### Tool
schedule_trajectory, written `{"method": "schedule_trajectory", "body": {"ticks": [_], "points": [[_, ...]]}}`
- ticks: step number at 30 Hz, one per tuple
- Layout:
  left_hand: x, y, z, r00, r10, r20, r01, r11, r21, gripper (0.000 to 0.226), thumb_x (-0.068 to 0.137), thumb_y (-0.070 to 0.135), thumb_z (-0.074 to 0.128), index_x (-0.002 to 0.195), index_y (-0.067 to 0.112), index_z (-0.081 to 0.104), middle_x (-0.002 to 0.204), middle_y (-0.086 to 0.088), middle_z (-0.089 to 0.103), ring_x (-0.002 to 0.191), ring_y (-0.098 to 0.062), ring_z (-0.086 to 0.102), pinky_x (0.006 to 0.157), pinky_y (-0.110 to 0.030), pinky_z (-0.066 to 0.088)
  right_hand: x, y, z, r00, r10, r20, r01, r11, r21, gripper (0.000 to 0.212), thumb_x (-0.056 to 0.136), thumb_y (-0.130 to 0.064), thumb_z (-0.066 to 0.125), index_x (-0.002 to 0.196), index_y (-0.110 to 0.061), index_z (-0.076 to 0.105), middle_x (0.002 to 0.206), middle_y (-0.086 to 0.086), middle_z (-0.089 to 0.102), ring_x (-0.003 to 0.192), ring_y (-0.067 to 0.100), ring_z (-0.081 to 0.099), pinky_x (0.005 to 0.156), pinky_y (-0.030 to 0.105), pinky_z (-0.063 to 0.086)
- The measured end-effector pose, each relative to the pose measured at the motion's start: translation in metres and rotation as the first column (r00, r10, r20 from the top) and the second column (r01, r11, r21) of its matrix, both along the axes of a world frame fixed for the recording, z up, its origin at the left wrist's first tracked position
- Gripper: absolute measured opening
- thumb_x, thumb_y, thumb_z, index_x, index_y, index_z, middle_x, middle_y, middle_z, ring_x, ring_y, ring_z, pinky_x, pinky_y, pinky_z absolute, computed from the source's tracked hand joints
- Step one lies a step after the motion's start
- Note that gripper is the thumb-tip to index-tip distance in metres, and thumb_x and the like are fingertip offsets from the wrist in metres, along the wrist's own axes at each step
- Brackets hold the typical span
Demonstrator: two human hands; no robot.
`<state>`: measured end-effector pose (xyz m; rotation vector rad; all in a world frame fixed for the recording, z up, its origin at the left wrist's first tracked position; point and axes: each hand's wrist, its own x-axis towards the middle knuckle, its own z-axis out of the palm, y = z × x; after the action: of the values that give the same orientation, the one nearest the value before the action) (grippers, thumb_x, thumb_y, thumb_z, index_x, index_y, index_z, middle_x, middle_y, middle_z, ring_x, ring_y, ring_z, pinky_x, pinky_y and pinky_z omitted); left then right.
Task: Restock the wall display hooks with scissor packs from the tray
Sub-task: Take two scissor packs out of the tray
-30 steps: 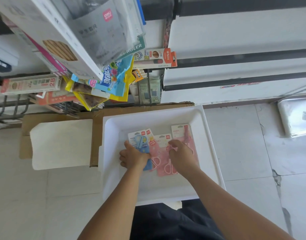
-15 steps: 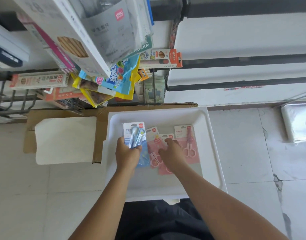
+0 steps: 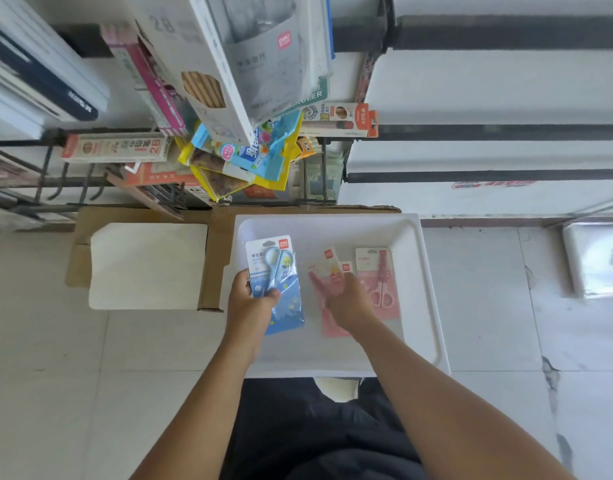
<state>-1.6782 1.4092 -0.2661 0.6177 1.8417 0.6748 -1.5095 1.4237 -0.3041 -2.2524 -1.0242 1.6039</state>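
Observation:
A white tray [image 3: 426, 292] stands on the floor below me. My left hand [image 3: 251, 299] grips a blue scissor pack [image 3: 275, 271] and holds it lifted over the tray's left side. My right hand [image 3: 350, 301] is closed on a pink scissor pack [image 3: 327, 275], tilting its top edge up off the tray. A second pink scissor pack [image 3: 379, 278] lies flat to its right, and another pink pack [image 3: 332, 327] shows under my right wrist. Wall display hooks [image 3: 73, 181] jut out at the left, some bare.
Hanging stationery packs [image 3: 249, 157] and pencil boxes [image 3: 114, 147] crowd the rack above the tray. A cardboard box [image 3: 211, 258] with a white sheet [image 3: 149, 265] sits left of the tray. A wrapped white bundle [image 3: 596, 258] lies on the tiles at right.
My left hand has lifted the blue scissor pack up out of the pile. My right hand has slid onto a pink pack and tipped it up.

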Motion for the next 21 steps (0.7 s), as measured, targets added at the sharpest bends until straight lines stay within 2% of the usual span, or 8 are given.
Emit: {"method": "schedule_trajectory", "body": {"ticks": [1, 3, 6, 9, 12, 14, 17, 21], "points": [[0.001, -0.002, 0.007, 1.000, -0.004, 0.005, 0.004, 1.000, 0.009, 0.030, 0.089, 0.004, 0.065, 0.112, 0.020, 0.056, 0.106, 0.004, 0.069, 0.093, -0.018, 0.070, 0.064, -0.032, 0.055, 0.007, -0.002, 0.008, 0.998, -0.039, -0.045, 0.039, 0.999, 0.013, 0.015, 0.092, -0.016, 0.067, 0.099, -0.018, 0.053, 0.099, 0.002, 0.066, 0.067, 0.012, 0.057, 0.049, 0.024, 0.046], [0.002, -0.004, 0.022, 0.999, -0.014, 0.031, 0.013, 0.999, 0.039, 0.028, 0.090, 0.003, 0.064, 0.107, 0.024, 0.056, 0.104, 0.005, 0.069, 0.091, -0.017, 0.069, 0.064, -0.031, 0.054, 0.021, -0.007, 0.031, 0.992, -0.076, -0.101, 0.081, 0.996, 0.045, 0.015, 0.092, -0.009, 0.067, 0.092, -0.021, 0.057, 0.092, -0.004, 0.068, 0.063, 0.011, 0.059, 0.046, 0.020, 0.049], [0.001, -0.004, 0.050, 0.996, -0.056, 0.065, 0.048, 0.993, 0.109, 0.032, 0.090, 0.001, 0.064, 0.100, 0.031, 0.057, 0.102, 0.004, 0.070, 0.088, -0.019, 0.069, 0.065, -0.030, 0.052, 0.041, -0.012, 0.068, 0.950, -0.185, -0.250, 0.201, 0.979, 0.040, 0.031, 0.088, -0.002, 0.068, 0.111, -0.023, 0.066, 0.105, -0.001, 0.077, 0.085, 0.014, 0.075, 0.066, 0.029, 0.063], [-0.005, -0.001, 0.085, 0.991, -0.096, 0.096, 0.071, 0.968, 0.240, 0.036, 0.089, -0.001, 0.065, 0.104, 0.032, 0.060, 0.104, 0.004, 0.072, 0.091, -0.017, 0.070, 0.074, -0.033, 0.055, 0.060, -0.016, 0.113, 0.907, -0.245, -0.342, 0.301, 0.946, 0.120, 0.031, 0.087, 0.001, 0.069, 0.112, -0.017, 0.067, 0.097, 0.000, 0.080, 0.083, 0.019, 0.078, 0.058, 0.026, 0.058], [-0.006, 0.009, 0.121, 0.982, -0.139, 0.128, 0.086, 0.931, 0.356, 0.040, 0.086, -0.003, 0.067, 0.097, 0.035, 0.064, 0.101, 0.004, 0.073, 0.092, -0.019, 0.069, 0.079, -0.040, 0.054, 0.075, -0.018, 0.164, 0.880, -0.245, -0.407, 0.370, 0.891, 0.264, 0.028, 0.087, 0.011, 0.065, 0.102, -0.012, 0.065, 0.076, -0.003, 0.076, 0.063, 0.014, 0.072, 0.055, 0.026, 0.056], [-0.001, 0.017, 0.149, 0.976, -0.160, 0.146, 0.087, 0.907, 0.412, 0.041, 0.078, 0.003, 0.071, 0.093, 0.041, 0.067, 0.099, 0.004, 0.075, 0.090, -0.021, 0.069, 0.077, -0.043, 0.054, 0.081, -0.018, 0.195, 0.861, -0.228, -0.454, 0.403, 0.851, 0.338, 0.031, 0.086, 0.011, 0.065, 0.110, -0.010, 0.064, 0.085, 0.003, 0.077, 0.071, 0.019, 0.075, 0.060, 0.030, 0.060], [0.013, 0.026, 0.188, 0.965, -0.218, 0.147, 0.118, 0.859, 0.498, 0.043, 0.075, 0.008, 0.073, 0.099, 0.043, 0.066, 0.104, 0.008, 0.077, 0.099, -0.022, 0.072, 0.091, -0.049, 0.054, 0.088, -0.015, 0.239, 0.832, -0.179, -0.525, 0.436, 0.796, 0.420, 0.044, 0.083, 0.012, 0.067, 0.122, -0.006, 0.059, 0.099, 0.010, 0.076, 0.079, 0.021, 0.077, 0.062, 0.029, 0.060], [0.048, 0.031, 0.245, 0.947, -0.278, 0.162, 0.120, 0.772, 0.624, 0.046, 0.086, -0.013, 0.062, 0.103, 0.030, 0.063, 0.099, 0.013, 0.077, 0.094, -0.006, 0.072, 0.088, -0.033, 0.054, 0.114, -0.012, 0.292, 0.820, -0.049, -0.570, 0.421, 0.726, 0.544, 0.044, 0.086, 0.015, 0.063, 0.125, -0.002, 0.056, 0.101, 0.015, 0.075, 0.079, 0.024, 0.077, 0.062, 0.030, 0.059]]}}
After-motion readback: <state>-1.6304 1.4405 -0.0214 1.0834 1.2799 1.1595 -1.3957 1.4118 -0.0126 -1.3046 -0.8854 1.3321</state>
